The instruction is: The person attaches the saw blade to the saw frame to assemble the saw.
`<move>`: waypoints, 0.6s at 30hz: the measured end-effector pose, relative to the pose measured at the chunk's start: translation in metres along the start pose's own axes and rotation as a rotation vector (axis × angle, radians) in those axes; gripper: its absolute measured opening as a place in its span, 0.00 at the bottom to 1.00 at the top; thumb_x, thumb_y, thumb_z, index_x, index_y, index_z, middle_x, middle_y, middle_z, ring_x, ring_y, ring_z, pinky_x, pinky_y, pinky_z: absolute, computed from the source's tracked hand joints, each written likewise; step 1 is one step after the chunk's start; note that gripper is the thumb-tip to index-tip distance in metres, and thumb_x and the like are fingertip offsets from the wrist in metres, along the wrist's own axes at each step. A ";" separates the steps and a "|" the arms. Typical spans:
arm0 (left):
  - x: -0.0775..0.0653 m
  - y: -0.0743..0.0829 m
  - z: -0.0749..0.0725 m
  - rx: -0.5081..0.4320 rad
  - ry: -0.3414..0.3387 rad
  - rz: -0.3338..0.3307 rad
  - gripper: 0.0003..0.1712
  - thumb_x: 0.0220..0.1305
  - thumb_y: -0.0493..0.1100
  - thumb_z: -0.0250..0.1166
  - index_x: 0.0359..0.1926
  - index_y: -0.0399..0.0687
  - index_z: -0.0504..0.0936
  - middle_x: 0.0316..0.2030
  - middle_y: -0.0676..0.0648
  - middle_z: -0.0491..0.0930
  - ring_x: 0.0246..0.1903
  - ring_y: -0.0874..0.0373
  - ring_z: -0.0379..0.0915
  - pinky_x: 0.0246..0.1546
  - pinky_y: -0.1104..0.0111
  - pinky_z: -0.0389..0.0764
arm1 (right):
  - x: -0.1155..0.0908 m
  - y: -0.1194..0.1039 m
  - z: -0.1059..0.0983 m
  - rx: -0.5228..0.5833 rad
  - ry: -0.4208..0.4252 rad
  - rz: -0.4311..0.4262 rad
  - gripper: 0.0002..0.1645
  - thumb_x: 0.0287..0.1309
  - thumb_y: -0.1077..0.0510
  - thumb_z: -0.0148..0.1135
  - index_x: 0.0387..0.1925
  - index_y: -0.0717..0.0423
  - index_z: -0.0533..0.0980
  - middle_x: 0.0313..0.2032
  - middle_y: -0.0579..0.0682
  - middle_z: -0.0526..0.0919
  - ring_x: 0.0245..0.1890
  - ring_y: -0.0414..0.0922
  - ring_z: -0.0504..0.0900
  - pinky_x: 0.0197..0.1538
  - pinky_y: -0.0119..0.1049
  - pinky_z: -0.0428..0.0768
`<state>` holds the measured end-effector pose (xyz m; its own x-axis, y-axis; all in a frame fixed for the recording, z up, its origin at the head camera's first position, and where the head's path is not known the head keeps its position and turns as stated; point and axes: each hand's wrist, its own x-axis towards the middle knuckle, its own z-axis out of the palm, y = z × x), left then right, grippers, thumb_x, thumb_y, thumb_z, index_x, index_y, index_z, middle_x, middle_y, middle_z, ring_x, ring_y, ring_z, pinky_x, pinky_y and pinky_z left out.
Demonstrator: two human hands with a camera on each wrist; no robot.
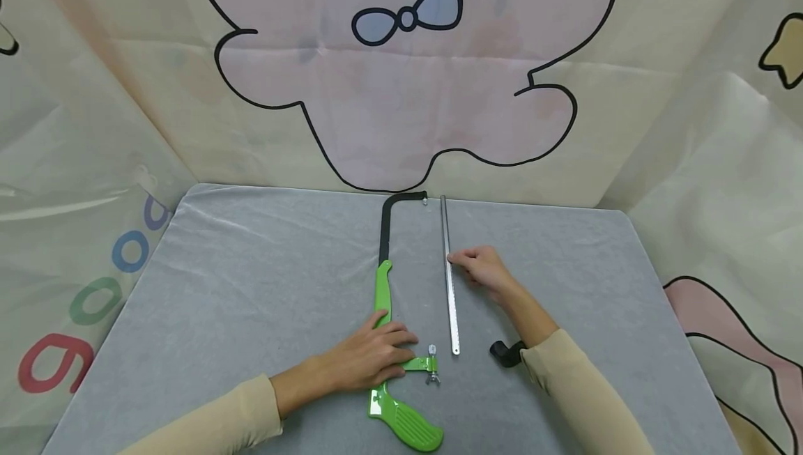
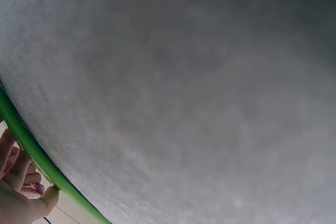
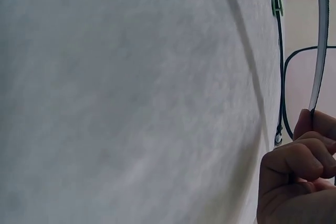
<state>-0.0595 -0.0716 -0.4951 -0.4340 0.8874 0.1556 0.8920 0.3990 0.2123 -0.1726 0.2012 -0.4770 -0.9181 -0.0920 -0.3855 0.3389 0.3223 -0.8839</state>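
Observation:
A hacksaw frame (image 1: 383,288), green with a black bent front end, lies on the table with its ribbed green handle (image 1: 410,427) toward me. My left hand (image 1: 370,354) holds its green middle bar, thumb along the bar and fingers across it; the left wrist view shows the thumb against the green bar (image 2: 31,150). A green cross-piece with a wing nut (image 1: 432,364) sticks out to the right. My right hand (image 1: 486,270) pinches a thin silver saw blade (image 1: 449,295) by its edge near the middle. The blade casts a shadow in the right wrist view.
Grey cloth covers the table (image 1: 282,267). A black strap-like object (image 1: 505,354) shows at my right wrist. Printed fabric (image 1: 401,93) hangs behind the table and along both sides.

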 end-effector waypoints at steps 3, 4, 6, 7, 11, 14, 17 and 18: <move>0.000 0.000 -0.001 -0.010 -0.006 -0.004 0.15 0.64 0.52 0.66 0.50 0.56 0.87 0.56 0.53 0.79 0.58 0.58 0.71 0.64 0.43 0.63 | 0.001 -0.002 0.005 0.016 -0.014 -0.002 0.15 0.63 0.56 0.65 0.34 0.68 0.82 0.14 0.41 0.63 0.15 0.36 0.59 0.21 0.29 0.60; 0.000 0.000 0.000 -0.015 -0.007 -0.006 0.15 0.64 0.52 0.66 0.50 0.56 0.87 0.56 0.53 0.79 0.58 0.58 0.71 0.64 0.43 0.63 | 0.002 -0.003 0.007 0.019 -0.018 -0.002 0.14 0.63 0.56 0.65 0.34 0.67 0.82 0.14 0.41 0.63 0.15 0.36 0.59 0.21 0.29 0.60; 0.000 0.000 -0.001 -0.024 -0.010 -0.007 0.15 0.64 0.52 0.66 0.50 0.56 0.86 0.56 0.53 0.79 0.59 0.58 0.71 0.64 0.42 0.63 | 0.003 -0.003 0.010 0.025 -0.019 -0.002 0.14 0.62 0.56 0.65 0.33 0.66 0.82 0.13 0.41 0.63 0.15 0.36 0.58 0.20 0.29 0.59; 0.000 0.000 -0.001 -0.028 -0.013 -0.009 0.15 0.64 0.52 0.66 0.50 0.55 0.86 0.56 0.53 0.79 0.59 0.58 0.71 0.64 0.42 0.62 | 0.004 -0.003 0.012 0.025 -0.020 -0.001 0.14 0.62 0.56 0.65 0.33 0.66 0.82 0.13 0.41 0.63 0.15 0.36 0.59 0.20 0.29 0.60; 0.000 0.000 -0.002 -0.030 -0.011 -0.007 0.15 0.65 0.52 0.66 0.50 0.56 0.86 0.56 0.53 0.79 0.60 0.58 0.71 0.65 0.42 0.62 | 0.006 -0.003 0.016 0.023 -0.027 0.001 0.15 0.63 0.56 0.65 0.36 0.69 0.81 0.13 0.41 0.63 0.15 0.36 0.59 0.20 0.30 0.60; 0.001 0.000 -0.001 -0.022 -0.004 -0.001 0.15 0.64 0.52 0.66 0.49 0.56 0.86 0.56 0.53 0.79 0.59 0.58 0.71 0.64 0.42 0.63 | 0.008 -0.004 0.019 0.030 -0.036 0.006 0.17 0.63 0.56 0.66 0.39 0.71 0.81 0.13 0.40 0.63 0.15 0.36 0.59 0.20 0.30 0.59; 0.001 -0.001 -0.001 -0.026 -0.008 -0.001 0.15 0.65 0.52 0.66 0.50 0.56 0.86 0.56 0.53 0.79 0.60 0.58 0.71 0.64 0.42 0.63 | 0.010 -0.003 0.022 0.051 -0.035 0.011 0.17 0.62 0.57 0.66 0.40 0.70 0.81 0.13 0.40 0.63 0.14 0.35 0.58 0.20 0.29 0.58; 0.001 -0.001 -0.001 -0.027 -0.009 0.000 0.15 0.65 0.52 0.66 0.50 0.56 0.86 0.56 0.53 0.79 0.60 0.58 0.71 0.64 0.42 0.63 | 0.010 -0.004 0.023 0.054 -0.032 0.013 0.16 0.61 0.57 0.66 0.39 0.70 0.82 0.13 0.40 0.63 0.14 0.35 0.59 0.20 0.28 0.58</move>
<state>-0.0609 -0.0713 -0.4944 -0.4326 0.8895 0.1473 0.8884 0.3927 0.2379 -0.1784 0.1771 -0.4838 -0.9067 -0.1188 -0.4047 0.3622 0.2721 -0.8915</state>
